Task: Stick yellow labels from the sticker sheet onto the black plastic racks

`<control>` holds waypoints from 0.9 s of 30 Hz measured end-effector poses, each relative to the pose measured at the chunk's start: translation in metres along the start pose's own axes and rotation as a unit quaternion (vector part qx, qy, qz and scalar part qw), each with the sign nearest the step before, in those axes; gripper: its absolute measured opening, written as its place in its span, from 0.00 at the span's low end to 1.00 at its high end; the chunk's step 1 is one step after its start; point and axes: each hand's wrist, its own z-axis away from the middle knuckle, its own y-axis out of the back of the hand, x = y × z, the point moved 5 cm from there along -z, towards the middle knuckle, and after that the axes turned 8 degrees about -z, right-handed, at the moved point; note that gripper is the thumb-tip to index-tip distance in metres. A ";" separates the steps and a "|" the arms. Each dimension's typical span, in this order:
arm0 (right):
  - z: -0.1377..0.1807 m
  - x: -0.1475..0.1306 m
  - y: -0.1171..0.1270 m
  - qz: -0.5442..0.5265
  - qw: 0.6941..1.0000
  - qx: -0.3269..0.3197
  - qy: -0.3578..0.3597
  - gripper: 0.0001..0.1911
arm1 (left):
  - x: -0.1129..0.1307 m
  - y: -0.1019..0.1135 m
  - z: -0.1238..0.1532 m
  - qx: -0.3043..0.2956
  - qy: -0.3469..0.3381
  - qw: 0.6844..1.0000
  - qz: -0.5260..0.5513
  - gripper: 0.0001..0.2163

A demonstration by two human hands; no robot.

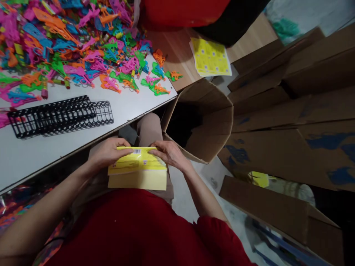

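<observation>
Both my hands hold a yellow printed card stack (138,168) over my lap, just below the table edge. My left hand (107,152) grips its upper left corner with fingers curled over the top. My right hand (169,153) pinches the upper right edge, where a clear plastic film seems to cover the card. The card is tilted, with a plain yellow sheet showing beneath it.
A white table (55,144) carries a big heap of colourful plastic toy pieces (72,44) and a black plastic grid rack (59,116). An open cardboard box (210,118) stands beside my knee. More yellow cards (210,57) lie on a wooden surface. Flattened cartons (291,111) fill the right.
</observation>
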 end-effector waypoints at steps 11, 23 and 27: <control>0.025 0.032 0.005 -0.073 0.989 0.122 0.028 0.18 | -0.020 -0.004 -0.011 0.034 0.087 0.991 0.091 0.14; 0.033 0.047 0.013 -0.236 0.957 0.108 -0.129 0.21 | -0.007 0.003 -0.012 0.044 0.082 0.967 0.237 0.15; 0.025 0.045 0.023 -0.029 0.982 0.163 -0.093 0.14 | -0.009 -0.012 -0.015 0.073 0.091 0.958 0.263 0.13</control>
